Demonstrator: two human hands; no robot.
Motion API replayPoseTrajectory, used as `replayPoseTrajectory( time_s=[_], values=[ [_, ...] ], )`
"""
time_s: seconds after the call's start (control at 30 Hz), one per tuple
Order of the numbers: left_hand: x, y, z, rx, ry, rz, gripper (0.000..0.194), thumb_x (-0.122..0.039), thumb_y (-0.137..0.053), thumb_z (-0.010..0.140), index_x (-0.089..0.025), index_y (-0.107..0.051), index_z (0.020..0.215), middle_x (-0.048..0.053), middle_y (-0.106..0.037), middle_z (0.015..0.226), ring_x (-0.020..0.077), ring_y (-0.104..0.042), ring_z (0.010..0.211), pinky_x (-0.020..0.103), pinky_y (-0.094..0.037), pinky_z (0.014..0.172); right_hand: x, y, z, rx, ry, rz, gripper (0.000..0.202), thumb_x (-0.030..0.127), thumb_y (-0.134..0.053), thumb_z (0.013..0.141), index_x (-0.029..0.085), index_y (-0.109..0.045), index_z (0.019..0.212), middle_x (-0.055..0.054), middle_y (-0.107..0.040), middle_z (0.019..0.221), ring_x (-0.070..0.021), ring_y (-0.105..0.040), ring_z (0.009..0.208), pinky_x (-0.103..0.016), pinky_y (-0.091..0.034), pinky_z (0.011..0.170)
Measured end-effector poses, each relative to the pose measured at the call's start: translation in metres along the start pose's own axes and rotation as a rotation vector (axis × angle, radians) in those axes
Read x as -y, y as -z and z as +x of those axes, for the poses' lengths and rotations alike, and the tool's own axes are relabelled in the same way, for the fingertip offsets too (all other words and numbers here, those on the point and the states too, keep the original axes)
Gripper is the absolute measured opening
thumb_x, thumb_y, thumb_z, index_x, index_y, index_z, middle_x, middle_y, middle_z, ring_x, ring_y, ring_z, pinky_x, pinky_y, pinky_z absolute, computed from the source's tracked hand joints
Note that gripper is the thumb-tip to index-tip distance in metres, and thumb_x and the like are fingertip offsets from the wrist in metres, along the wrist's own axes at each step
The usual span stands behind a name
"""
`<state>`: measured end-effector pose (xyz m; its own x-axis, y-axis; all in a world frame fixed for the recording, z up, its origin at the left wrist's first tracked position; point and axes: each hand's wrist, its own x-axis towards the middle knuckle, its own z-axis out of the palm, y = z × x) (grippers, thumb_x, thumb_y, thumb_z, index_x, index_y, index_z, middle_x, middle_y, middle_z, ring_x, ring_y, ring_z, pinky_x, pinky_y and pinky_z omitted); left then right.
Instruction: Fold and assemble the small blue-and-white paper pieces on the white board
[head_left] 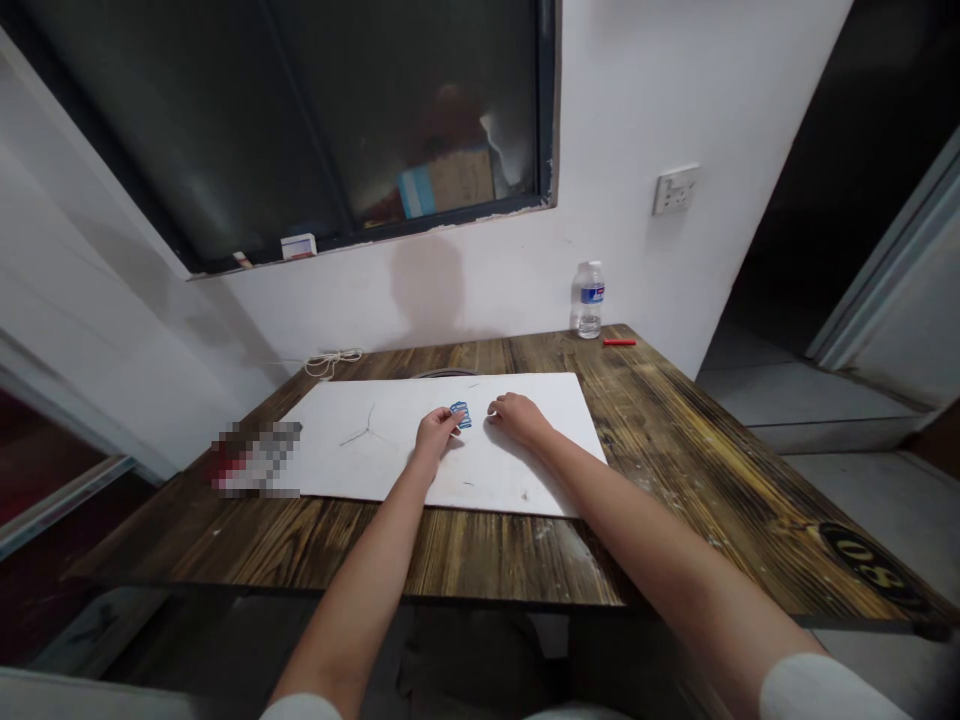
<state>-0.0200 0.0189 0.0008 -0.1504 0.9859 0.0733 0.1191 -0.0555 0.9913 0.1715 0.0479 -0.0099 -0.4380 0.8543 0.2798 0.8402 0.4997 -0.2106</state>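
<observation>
One broad wooden table (675, 450) filled the middle and lower part of the frame before us. At the upper left we faced a dark-framed window (187, 110), a cardboard box (454, 182) showing dimly in its glass. Next in size came the white sheet (502, 485), lying flat on the table at the centre of the frame. A pixelated patch (259, 460) overlapped its left end, and we could not tell what lay beneath.

Toward the back edge of the table, a pale cord (328, 362) lay loosely coiled at centre left, and a clear bottle (590, 305) with a blue label stood upright right of centre, near the wall.

Our left hand (436, 433) was over the middle of the sheet, thumb and fingers pinching the blue piece. Our right hand (521, 415) was just to its right, apart from the piece, its fingers curled; we could not tell whether their tips met.

A white socket (676, 190) sat on the wall at the upper right. Below it, a red stick (619, 342) lay beside the bottle. Smallest was the blue piece (465, 413) itself, openwork with several bars, jutting rightward from our left fingertips near the centre of the frame.
</observation>
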Motion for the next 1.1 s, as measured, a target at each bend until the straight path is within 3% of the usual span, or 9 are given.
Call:
replayPoseTrajectory(
  time_s=[0.27, 0.5, 0.6, 1.1],
  values=[
    [0.001, 0.0, 0.002, -0.006, 0.006, 0.005, 0.042, -0.05, -0.082, 0.05, -0.018, -0.055, 0.059, -0.001, -0.056, 0.053, 0.0096, -0.049, 0.051, 0.019, -0.034, 0.045, -0.016, -0.011, 0.003, -0.081, -0.105, 0.184, 0.025, 0.032, -0.054, 0.094, 0.023, -0.074, 0.105, -0.006, -0.072, 0.105, -0.0198, -0.06, 0.101, -0.027, -0.042, 0.083],
    [0.001, 0.001, 0.002, -0.002, 0.007, 0.003, 0.04, -0.048, -0.082, 0.053, -0.018, -0.057, 0.061, -0.001, -0.057, 0.055, 0.0098, -0.051, 0.053, 0.019, -0.036, 0.047, -0.027, -0.015, 0.006, -0.023, -0.172, 0.233, 0.032, 0.051, -0.075, 0.077, 0.028, -0.077, 0.1, -0.006, -0.066, 0.111, -0.0239, -0.055, 0.106, -0.029, -0.042, 0.088],
    [0.001, 0.001, 0.002, -0.001, -0.001, 0.002, 0.039, -0.048, -0.082, 0.053, -0.018, -0.057, 0.061, -0.001, -0.057, 0.055, 0.0097, -0.051, 0.053, 0.018, -0.035, 0.046, -0.027, -0.014, 0.006, -0.003, -0.181, 0.222, 0.033, 0.053, -0.075, 0.077, 0.028, -0.076, 0.099, -0.007, -0.064, 0.113, -0.0242, -0.053, 0.108, -0.03, -0.041, 0.088],
    [-0.001, 0.0, 0.001, 0.015, -0.003, 0.017, 0.042, -0.05, -0.082, 0.052, -0.018, -0.056, 0.059, -0.002, -0.055, 0.052, 0.0088, -0.048, 0.05, 0.019, -0.033, 0.045, -0.016, -0.013, 0.003, 0.009, -0.181, 0.133, 0.024, 0.045, -0.066, 0.088, 0.026, -0.075, 0.1, -0.009, -0.061, 0.116, -0.0256, -0.049, 0.111, -0.033, -0.04, 0.09]
  ],
)
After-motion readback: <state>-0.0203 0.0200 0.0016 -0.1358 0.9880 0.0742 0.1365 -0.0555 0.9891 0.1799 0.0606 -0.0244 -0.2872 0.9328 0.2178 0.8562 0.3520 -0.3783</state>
